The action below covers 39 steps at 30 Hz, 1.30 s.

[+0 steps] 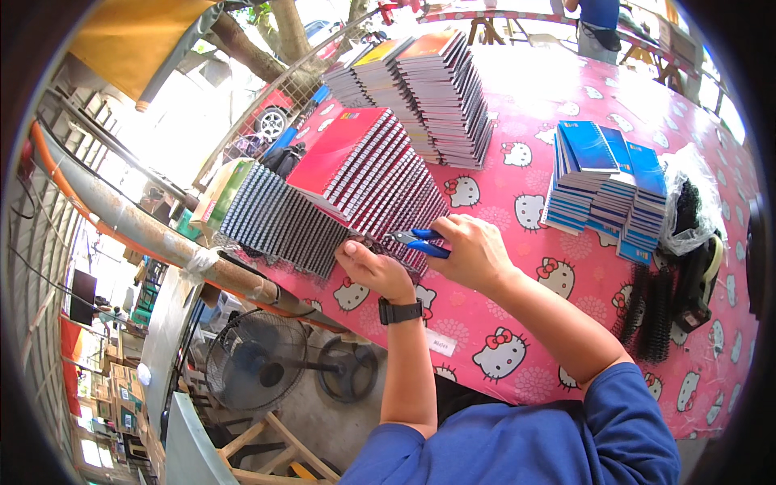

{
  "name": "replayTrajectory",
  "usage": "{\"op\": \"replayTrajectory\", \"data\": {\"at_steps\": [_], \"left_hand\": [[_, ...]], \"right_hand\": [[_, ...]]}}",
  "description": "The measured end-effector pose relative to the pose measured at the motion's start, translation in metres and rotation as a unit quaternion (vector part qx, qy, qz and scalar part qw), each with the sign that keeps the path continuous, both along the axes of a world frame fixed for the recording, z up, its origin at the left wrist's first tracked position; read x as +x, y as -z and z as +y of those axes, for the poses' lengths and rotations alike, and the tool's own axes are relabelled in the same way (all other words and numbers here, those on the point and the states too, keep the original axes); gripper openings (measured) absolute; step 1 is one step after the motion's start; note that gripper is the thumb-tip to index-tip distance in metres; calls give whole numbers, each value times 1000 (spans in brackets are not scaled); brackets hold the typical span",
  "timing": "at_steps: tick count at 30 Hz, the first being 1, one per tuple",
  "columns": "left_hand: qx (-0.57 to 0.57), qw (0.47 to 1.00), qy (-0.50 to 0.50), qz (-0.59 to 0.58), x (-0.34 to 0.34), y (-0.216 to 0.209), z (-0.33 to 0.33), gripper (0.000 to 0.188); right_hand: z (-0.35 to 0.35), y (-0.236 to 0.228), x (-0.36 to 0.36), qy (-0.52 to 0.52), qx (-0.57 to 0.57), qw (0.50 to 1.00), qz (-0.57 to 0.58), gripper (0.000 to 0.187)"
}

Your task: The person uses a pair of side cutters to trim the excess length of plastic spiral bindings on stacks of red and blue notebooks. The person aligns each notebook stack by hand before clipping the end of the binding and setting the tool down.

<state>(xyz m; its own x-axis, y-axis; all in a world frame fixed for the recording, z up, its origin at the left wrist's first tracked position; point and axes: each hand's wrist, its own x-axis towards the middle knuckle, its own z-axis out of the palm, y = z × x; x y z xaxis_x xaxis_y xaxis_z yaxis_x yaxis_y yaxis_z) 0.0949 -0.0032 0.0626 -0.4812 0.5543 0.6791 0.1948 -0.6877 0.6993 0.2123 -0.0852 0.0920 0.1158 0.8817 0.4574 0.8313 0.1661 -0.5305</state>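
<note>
1. Pliers (429, 246) sit clamped in right hand (475, 252), near red notebook stack (343, 158) on counter (505, 301).
2. Left hand (378, 272) curls beside them, perhaps bracing; cannot tell its hold.
3. Blue notebooks (588, 149) stand apart, likely sorted by colour.

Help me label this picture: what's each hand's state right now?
Left hand: fingers curled beside the red notebooks; whether it grips anything cannot be told.
Right hand: closed, holding blue-handled pliers.
</note>
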Motion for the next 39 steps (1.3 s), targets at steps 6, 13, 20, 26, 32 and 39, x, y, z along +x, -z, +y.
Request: {"op": "replayTrajectory", "data": {"at_steps": [6,13,20,26,32,39], "left_hand": [[12,1000,6,-27,0,-3,2,40],[-15,999,12,-43,1,-7,0,39],[-19,997,28,-71,3,-9,-2,40],[1,998,12,-57,4,-10,0,41],[-25,997,18,-67,0,-9,1,41],[-88,960,82,-254,-8,-22,8,43]], "right_hand": [[3,4,-9,7,40,997,-65,35],[-3,1,-1,-9,-73,997,37,34],[5,11,-8,-16,-15,1000,-17,29],[0,15,2,10,27,999,-30,30],[6,19,-8,-4,15,999,-40,27],[-3,35,9,5,38,996,84,23]]}}
